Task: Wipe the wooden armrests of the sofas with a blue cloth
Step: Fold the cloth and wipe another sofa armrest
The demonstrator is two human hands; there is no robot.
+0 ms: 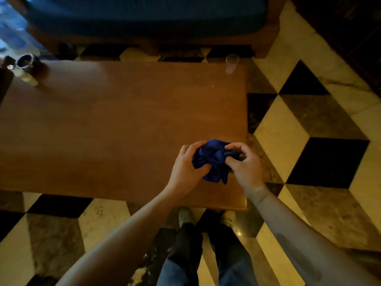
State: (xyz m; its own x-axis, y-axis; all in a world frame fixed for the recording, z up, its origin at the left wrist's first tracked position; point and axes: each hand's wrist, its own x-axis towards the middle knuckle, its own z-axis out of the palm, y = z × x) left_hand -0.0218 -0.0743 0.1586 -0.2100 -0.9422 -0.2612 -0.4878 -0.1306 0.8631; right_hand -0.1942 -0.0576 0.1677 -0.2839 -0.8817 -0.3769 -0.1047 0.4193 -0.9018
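Observation:
A crumpled blue cloth (214, 159) is bunched between both my hands, just above the near right corner of a wooden coffee table (115, 129). My left hand (185, 170) grips its left side. My right hand (245, 164) pinches its right side with thumb and fingers. Beyond the table stands a sofa (144, 19) with a blue seat and a dark wooden frame. Its armrests are not clearly in view.
A clear plastic cup (232, 64) stands at the table's far right corner. A dark round container (27, 61) and small items sit at the far left corner. The checkered tile floor (309, 129) lies to the right. My feet (206, 217) are at the table's near edge.

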